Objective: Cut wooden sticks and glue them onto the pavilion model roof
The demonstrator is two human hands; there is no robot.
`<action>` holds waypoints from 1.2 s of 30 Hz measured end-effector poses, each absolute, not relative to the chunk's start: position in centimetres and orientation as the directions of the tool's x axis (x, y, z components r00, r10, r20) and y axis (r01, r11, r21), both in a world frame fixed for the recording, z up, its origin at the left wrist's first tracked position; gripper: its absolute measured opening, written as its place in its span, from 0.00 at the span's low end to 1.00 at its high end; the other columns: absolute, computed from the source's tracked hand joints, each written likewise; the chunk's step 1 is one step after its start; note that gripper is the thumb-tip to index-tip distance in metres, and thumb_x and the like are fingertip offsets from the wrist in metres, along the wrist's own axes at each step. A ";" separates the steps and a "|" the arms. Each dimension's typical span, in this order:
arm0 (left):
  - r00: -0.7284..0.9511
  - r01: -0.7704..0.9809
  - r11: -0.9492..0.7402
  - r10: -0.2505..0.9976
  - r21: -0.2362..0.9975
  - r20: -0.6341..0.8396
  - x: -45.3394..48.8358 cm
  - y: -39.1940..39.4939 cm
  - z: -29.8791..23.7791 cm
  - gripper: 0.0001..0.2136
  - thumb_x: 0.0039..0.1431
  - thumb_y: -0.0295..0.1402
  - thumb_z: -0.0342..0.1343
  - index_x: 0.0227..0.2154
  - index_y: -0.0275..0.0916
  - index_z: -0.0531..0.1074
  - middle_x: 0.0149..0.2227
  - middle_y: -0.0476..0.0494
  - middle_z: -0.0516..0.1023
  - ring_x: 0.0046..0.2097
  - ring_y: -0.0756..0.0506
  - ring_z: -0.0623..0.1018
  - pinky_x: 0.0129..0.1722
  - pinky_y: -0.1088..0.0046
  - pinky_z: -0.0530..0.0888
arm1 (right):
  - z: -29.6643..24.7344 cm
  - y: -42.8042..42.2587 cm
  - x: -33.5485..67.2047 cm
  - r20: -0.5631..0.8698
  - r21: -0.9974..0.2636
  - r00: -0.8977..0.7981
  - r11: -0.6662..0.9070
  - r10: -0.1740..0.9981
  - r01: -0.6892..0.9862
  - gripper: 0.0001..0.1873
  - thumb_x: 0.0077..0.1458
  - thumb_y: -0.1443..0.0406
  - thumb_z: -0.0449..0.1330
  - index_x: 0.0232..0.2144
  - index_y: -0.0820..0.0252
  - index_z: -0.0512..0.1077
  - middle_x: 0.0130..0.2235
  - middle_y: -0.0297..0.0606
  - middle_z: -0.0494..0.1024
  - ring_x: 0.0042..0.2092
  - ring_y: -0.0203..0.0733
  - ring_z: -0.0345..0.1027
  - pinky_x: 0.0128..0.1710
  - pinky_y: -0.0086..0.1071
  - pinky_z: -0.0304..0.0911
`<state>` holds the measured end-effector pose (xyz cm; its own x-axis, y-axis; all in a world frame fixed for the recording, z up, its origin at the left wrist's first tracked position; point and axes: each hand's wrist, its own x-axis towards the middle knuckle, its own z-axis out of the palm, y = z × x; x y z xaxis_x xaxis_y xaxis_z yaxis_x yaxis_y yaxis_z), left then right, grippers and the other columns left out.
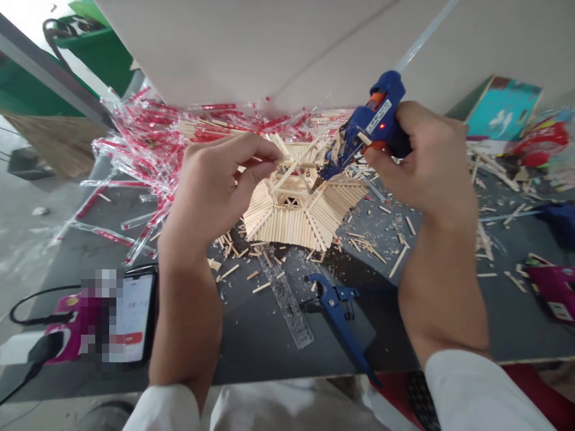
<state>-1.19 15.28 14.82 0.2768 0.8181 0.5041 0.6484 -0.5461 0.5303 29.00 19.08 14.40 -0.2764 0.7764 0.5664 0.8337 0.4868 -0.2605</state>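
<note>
Stick model stood part-built: sloped base covered, top open. Our right hand gripped a glue gun; our left hand pinched a stick.

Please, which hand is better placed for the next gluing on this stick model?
Right, I think: the right hand grips the glue gun, its nozzle at the stick model, while the left hand is pinching a stick.

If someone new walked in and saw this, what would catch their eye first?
Most likely the pale hexagonal craft-stick model at the centre of the dark table, with the left hand at its top. Next comes the blue hot glue gun, gripped in the right hand, its nozzle at the model. Behind the model, to the left, spreads a tangle of clear plastic wrappers with red stripes.
</note>
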 end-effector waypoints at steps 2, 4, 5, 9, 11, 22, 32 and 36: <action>0.264 0.654 -0.540 0.819 0.530 0.509 -1.1 15.2 14.9 0.04 0.68 0.36 0.60 0.41 0.48 0.80 0.38 0.54 0.84 0.36 0.49 0.83 0.40 0.70 0.81 | 14.4 18.9 28.9 0.556 -0.264 -0.268 0.473 0.787 0.840 0.10 0.52 0.61 0.62 0.38 0.52 0.70 0.36 0.41 0.78 0.37 0.51 0.71 0.39 0.44 0.67; 0.271 0.658 -0.542 0.818 0.523 0.508 -1.1 15.2 14.9 0.05 0.69 0.37 0.59 0.41 0.48 0.80 0.39 0.54 0.84 0.37 0.49 0.83 0.40 0.70 0.81 | 14.5 18.7 28.9 0.541 -0.265 -0.257 0.452 0.801 0.852 0.09 0.56 0.59 0.61 0.40 0.51 0.70 0.37 0.41 0.78 0.38 0.53 0.72 0.40 0.45 0.68; 0.276 0.658 -0.545 0.817 0.520 0.507 -1.2 15.2 14.9 0.05 0.69 0.38 0.59 0.42 0.49 0.80 0.39 0.53 0.84 0.37 0.48 0.83 0.40 0.69 0.81 | 14.5 18.7 28.9 0.540 -0.263 -0.253 0.446 0.803 0.855 0.09 0.57 0.59 0.61 0.40 0.50 0.70 0.37 0.41 0.78 0.39 0.53 0.72 0.40 0.46 0.68; 0.282 0.647 -0.555 0.811 0.523 0.513 -1.2 15.3 14.8 0.05 0.68 0.37 0.59 0.42 0.49 0.80 0.39 0.52 0.85 0.36 0.48 0.82 0.41 0.67 0.81 | 14.5 18.7 28.8 0.545 -0.271 -0.242 0.442 0.803 0.855 0.09 0.54 0.61 0.63 0.37 0.49 0.68 0.35 0.41 0.77 0.37 0.53 0.70 0.39 0.47 0.67; 0.282 0.634 -0.571 0.799 0.521 0.531 -1.1 15.3 14.8 0.04 0.67 0.36 0.60 0.41 0.48 0.80 0.38 0.53 0.84 0.35 0.49 0.81 0.38 0.69 0.80 | 14.4 18.8 28.7 0.556 -0.289 -0.227 0.442 0.800 0.849 0.11 0.51 0.61 0.64 0.34 0.49 0.64 0.33 0.39 0.75 0.35 0.52 0.68 0.37 0.46 0.65; 0.249 0.639 -0.549 0.811 0.539 0.530 -1.1 15.2 14.7 0.05 0.66 0.35 0.61 0.41 0.48 0.82 0.37 0.50 0.85 0.34 0.47 0.82 0.37 0.66 0.80 | 14.4 19.2 28.4 0.568 -0.324 -0.235 0.476 0.789 0.817 0.18 0.47 0.65 0.64 0.31 0.49 0.56 0.33 0.39 0.73 0.34 0.51 0.65 0.37 0.43 0.60; 0.276 0.608 -0.604 0.769 0.515 0.576 -1.2 15.7 14.5 0.04 0.66 0.35 0.62 0.40 0.46 0.82 0.36 0.52 0.85 0.32 0.47 0.81 0.34 0.64 0.78 | 14.3 19.2 27.9 0.602 -0.295 -0.197 0.444 0.774 0.846 0.19 0.45 0.67 0.63 0.31 0.50 0.54 0.31 0.37 0.71 0.31 0.47 0.61 0.36 0.41 0.58; 0.283 0.589 -0.632 0.746 0.504 0.603 -1.2 16.0 14.3 0.06 0.65 0.39 0.62 0.40 0.46 0.82 0.35 0.52 0.85 0.31 0.46 0.80 0.33 0.63 0.78 | 14.4 19.2 27.9 0.610 -0.282 -0.197 0.442 0.768 0.851 0.19 0.46 0.66 0.63 0.31 0.50 0.53 0.31 0.38 0.71 0.32 0.48 0.61 0.35 0.41 0.57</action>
<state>-1.25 16.01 14.25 0.2832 0.7456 0.6032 0.5889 -0.6316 0.5042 27.89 19.19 14.39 -0.1969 0.7678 0.6097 0.8513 0.4424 -0.2822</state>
